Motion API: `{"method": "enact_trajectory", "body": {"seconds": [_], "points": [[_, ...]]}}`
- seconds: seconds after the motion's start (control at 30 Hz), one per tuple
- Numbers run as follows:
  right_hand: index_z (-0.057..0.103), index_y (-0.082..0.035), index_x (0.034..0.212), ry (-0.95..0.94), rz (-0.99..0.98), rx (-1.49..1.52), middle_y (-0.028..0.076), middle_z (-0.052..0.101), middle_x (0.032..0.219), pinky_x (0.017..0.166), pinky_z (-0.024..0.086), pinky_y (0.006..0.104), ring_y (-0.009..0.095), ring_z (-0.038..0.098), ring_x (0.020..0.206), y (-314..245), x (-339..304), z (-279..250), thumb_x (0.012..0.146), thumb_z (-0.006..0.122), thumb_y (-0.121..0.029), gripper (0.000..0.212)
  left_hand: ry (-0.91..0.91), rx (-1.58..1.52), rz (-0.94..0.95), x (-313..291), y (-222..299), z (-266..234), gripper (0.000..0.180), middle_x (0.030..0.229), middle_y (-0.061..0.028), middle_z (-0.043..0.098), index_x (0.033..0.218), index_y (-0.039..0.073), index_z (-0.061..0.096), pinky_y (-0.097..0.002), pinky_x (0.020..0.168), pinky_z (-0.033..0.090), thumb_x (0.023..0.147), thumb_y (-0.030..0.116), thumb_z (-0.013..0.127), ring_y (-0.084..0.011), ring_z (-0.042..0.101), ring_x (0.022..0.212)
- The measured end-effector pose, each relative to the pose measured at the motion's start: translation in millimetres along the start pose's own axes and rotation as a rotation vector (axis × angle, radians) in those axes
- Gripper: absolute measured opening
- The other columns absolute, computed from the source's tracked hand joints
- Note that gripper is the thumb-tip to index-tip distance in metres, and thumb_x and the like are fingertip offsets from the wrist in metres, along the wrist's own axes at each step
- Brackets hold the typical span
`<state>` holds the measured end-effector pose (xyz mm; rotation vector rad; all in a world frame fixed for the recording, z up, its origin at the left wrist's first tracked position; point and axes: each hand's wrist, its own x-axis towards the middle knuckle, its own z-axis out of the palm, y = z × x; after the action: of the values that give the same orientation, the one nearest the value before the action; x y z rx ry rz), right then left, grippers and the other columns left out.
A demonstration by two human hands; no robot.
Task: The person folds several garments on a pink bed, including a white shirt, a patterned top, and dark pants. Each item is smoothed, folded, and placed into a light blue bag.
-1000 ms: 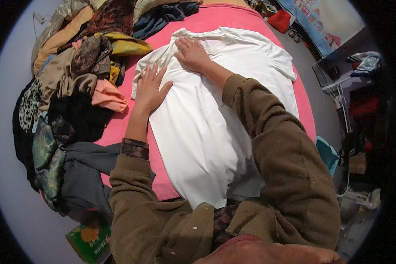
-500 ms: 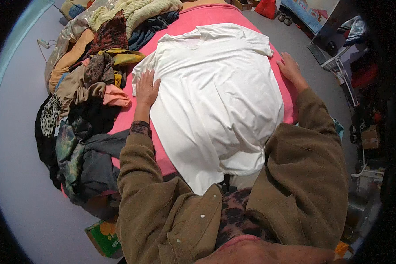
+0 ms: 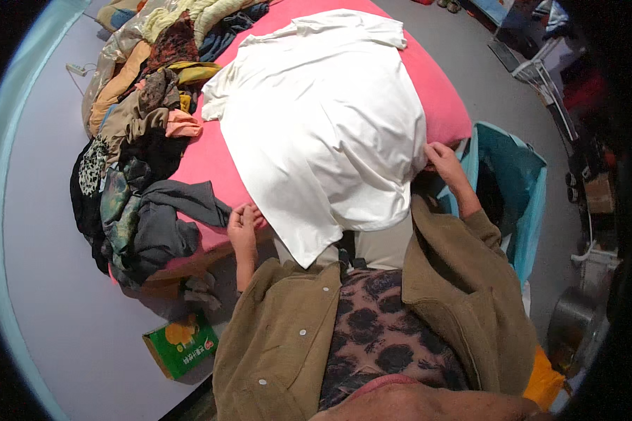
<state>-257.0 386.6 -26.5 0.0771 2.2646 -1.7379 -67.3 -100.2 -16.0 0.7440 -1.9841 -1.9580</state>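
The right hand [image 3: 447,168] has thumb and fingertips drawn together at the side edge of the white T-shirt [image 3: 316,105]; whether they pinch it I cannot tell. The left hand [image 3: 242,226] curls its fingers near the other edge, by the pink bedsheet [image 3: 439,88], grip unclear. Between and beyond both, the T-shirt lies spread, seemingly so its body rests supported, hem overhanging. Just left of the left fingers: a dark grey garment [image 3: 167,228]
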Motion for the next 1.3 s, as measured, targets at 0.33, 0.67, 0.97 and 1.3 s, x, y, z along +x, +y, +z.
{"method": "enact_trajectory", "body": {"seconds": [0.33,0.67,0.97,1.3], "points": [[0.061,0.005,0.124,-0.286,0.079,0.183,0.008,0.068,0.116,0.095,0.047,0.0299,0.014,0.063,0.104,20.1,-55.1,13.7,0.095,0.068,-0.030,0.046,-0.275,0.328,-0.024,-49.2,11.9,4.7,0.025,0.100,-0.0050,0.067,0.117,0.000,0.062,-0.0279,0.078,0.049,0.097,0.015,0.065,-0.0112,0.060,0.089],[0.059,0.002,0.126,-0.137,0.173,0.440,0.011,0.070,0.111,0.082,0.056,0.0329,0.015,0.068,0.092,21.3,-96.7,-17.6,0.096,0.065,-0.037,0.050,-0.398,-0.233,-0.386,-77.1,-3.3,-40.4,0.046,0.115,-0.0089,0.067,0.126,-0.003,0.058,-0.0349,0.087,0.053,0.094,0.028,0.070,-0.0180,0.065,0.099],[0.050,0.007,0.136,-0.336,0.100,0.460,0.015,0.066,0.121,0.092,0.053,0.0365,0.024,0.066,0.104,7.1,-139.2,-48.3,0.086,0.074,-0.023,0.063,-0.460,-0.360,-0.324,-102.5,-19.2,-81.4,0.031,0.106,-0.0073,0.071,0.118,0.001,0.064,-0.0355,0.080,0.055,0.096,0.022,0.067,-0.0177,0.068,0.093],[0.053,0.003,0.130,-0.188,-0.328,0.564,0.013,0.066,0.111,0.085,0.054,0.0372,0.022,0.065,0.097,-23.6,-152.5,-62.8,0.089,0.067,-0.056,0.072,-0.508,-0.719,-0.073,-129.0,46.7,-78.3,0.062,0.132,-0.0151,0.060,0.142,0.000,0.046,-0.0453,0.097,0.050,0.100,0.046,0.052,-0.0293,0.059,0.117]]}}
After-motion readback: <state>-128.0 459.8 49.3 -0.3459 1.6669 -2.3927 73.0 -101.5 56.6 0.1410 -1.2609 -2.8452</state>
